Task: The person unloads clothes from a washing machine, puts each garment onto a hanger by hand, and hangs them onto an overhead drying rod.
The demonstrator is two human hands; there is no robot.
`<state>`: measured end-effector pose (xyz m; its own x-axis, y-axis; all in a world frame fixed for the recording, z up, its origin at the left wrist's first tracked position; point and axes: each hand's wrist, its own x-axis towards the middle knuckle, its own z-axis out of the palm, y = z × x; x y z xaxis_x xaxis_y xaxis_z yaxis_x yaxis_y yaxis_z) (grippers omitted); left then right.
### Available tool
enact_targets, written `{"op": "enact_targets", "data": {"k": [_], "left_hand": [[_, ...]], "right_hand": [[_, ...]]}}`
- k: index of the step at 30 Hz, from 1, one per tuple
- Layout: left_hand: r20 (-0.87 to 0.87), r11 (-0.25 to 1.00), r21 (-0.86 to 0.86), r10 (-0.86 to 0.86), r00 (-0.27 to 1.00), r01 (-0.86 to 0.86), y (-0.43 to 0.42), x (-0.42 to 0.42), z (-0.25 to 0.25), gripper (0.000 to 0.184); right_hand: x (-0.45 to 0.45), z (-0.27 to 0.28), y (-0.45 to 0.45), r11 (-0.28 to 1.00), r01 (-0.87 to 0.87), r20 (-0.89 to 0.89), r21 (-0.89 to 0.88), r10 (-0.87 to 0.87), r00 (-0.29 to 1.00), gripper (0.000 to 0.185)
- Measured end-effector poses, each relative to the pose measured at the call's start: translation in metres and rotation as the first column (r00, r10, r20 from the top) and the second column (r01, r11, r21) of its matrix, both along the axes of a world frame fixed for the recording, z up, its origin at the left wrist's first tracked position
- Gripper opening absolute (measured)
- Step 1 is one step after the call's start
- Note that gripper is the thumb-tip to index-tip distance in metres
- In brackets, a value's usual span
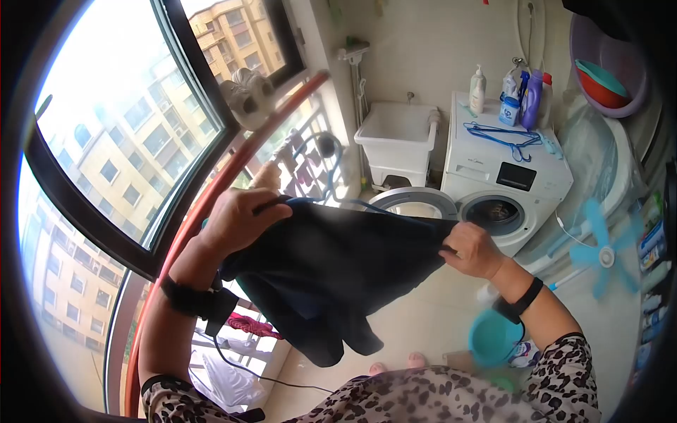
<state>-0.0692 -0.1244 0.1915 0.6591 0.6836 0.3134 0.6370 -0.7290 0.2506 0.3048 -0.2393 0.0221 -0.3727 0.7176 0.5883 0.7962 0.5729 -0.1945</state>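
A dark garment (324,261) is stretched between my two hands, its lower parts hanging loose. My left hand (243,215) grips its upper left edge, close to the red window rail. The fingers of my right hand (472,250) pinch its upper right corner, in front of the washing machine. A light blue hanger (330,180) shows just above the garment's top edge; whether it is inside the garment is hidden.
Behind stands a white washing machine (504,166) with its round door (416,201) open and blue hangers (504,134) and bottles on top. A sink (397,127) is beside it. The red rail (282,113) runs along the left. A teal basin (493,338) and a fan (605,255) are at right.
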Motion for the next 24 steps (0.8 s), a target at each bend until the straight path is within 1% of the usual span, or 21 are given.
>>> {"op": "enact_targets", "data": {"k": [1, 2, 3, 4, 5, 7, 8, 9, 11, 12, 13, 15, 17, 20, 21, 22, 23, 24], "left_hand": [[-0.041, 0.995, 0.075, -0.064, 0.997, 0.067, -0.003, 0.000, -0.009, 0.025], [-0.100, 0.990, 0.123, -0.062, 0.993, 0.074, -0.008, 0.004, -0.015, 0.024], [-0.083, 0.979, 0.182, -0.083, 0.993, 0.097, -0.010, 0.010, -0.020, 0.025], [-0.023, 0.973, 0.221, -0.060, 0.998, 0.063, -0.008, 0.013, -0.019, 0.024], [0.037, 0.966, 0.256, -0.042, 0.998, 0.032, -0.005, 0.012, -0.019, 0.022], [0.214, 0.988, 0.149, 0.010, 0.977, -0.042, -0.006, 0.006, -0.013, 0.021], [0.297, 0.993, 0.093, 0.041, 0.954, -0.072, -0.010, 0.000, -0.008, 0.021], [0.323, 0.995, 0.040, 0.072, 0.944, -0.090, -0.017, -0.007, 0.002, 0.021], [0.384, 0.990, -0.019, 0.137, 0.913, -0.141, -0.017, -0.021, 0.012, 0.021], [0.419, 0.987, 0.053, 0.116, 0.900, -0.152, -0.015, -0.027, 0.012, 0.021], [0.474, 0.977, 0.081, 0.136, 0.870, -0.197, -0.014, -0.032, 0.011, 0.022], [0.508, 0.956, 0.025, 0.239, 0.828, -0.291, -0.013, -0.045, 0.012, 0.023], [0.562, 0.931, 0.057, 0.269, 0.782, -0.361, -0.013, -0.049, 0.007, 0.023], [0.559, 0.913, 0.119, 0.263, 0.786, -0.390, -0.015, -0.047, 0.001, 0.023], [0.551, 0.911, 0.150, 0.246, 0.798, -0.384, -0.018, -0.042, 0.000, 0.023], [0.532, 0.923, 0.113, 0.256, 0.807, -0.367, -0.024, -0.035, 0.003, 0.024], [0.531, 0.935, 0.146, 0.201, 0.823, -0.322, -0.024, -0.033, 0.000, 0.024], [0.516, 0.952, 0.137, 0.166, 0.840, -0.273, -0.029, -0.026, 0.003, 0.023]], "right_hand": [[0.001, 0.010, -0.002, 1.000, -0.008, 0.020, -0.020, 0.009, 1.000, 0.016], [-0.006, 0.021, -0.006, 0.998, -0.056, -0.038, 0.023, 0.057, 0.998, 0.020], [-0.021, 0.041, -0.006, 0.992, -0.099, -0.092, 0.080, 0.106, 0.990, 0.024], [-0.031, 0.063, -0.008, 0.980, -0.142, -0.145, 0.136, 0.162, 0.976, 0.029], [-0.037, 0.086, -0.017, 0.973, -0.175, -0.164, 0.154, 0.199, 0.966, 0.047], [-0.039, 0.118, -0.019, 0.958, -0.205, -0.201, 0.200, 0.244, 0.949, 0.052], [-0.029, 0.138, -0.024, 0.963, -0.113, -0.167, 0.243, 0.157, 0.973, 0.051], [-0.012, 0.155, -0.024, 0.956, -0.024, -0.137, 0.292, 0.066, 0.988, 0.050], [0.034, 0.167, -0.010, 0.936, 0.080, 0.044, 0.343, -0.102, 0.994, 0.046], [0.067, 0.175, -0.002, 0.909, 0.150, 0.094, 0.389, -0.201, 0.975, 0.041], [0.099, 0.183, 0.004, 0.871, 0.220, 0.133, 0.438, -0.306, 0.943, 0.037], [0.159, 0.192, 0.009, 0.735, 0.438, -0.038, 0.518, -0.492, 0.870, 0.029], [0.209, 0.199, 0.006, 0.658, 0.547, -0.080, 0.517, -0.599, 0.797, 0.026], [0.169, 0.200, -0.003, 0.750, 0.579, -0.307, 0.319, -0.497, 0.812, 0.027], [0.134, 0.197, -0.005, 0.817, 0.451, -0.242, 0.359, -0.386, 0.890, 0.028], [0.103, 0.196, -0.007, 0.863, 0.338, -0.077, 0.376, -0.334, 0.939, 0.031], [0.076, 0.195, -0.008, 0.918, 0.229, -0.013, 0.322, -0.238, 0.971, 0.036], [0.055, 0.199, -0.008, 0.945, 0.140, 0.094, 0.297, -0.174, 0.980, 0.043]]}}
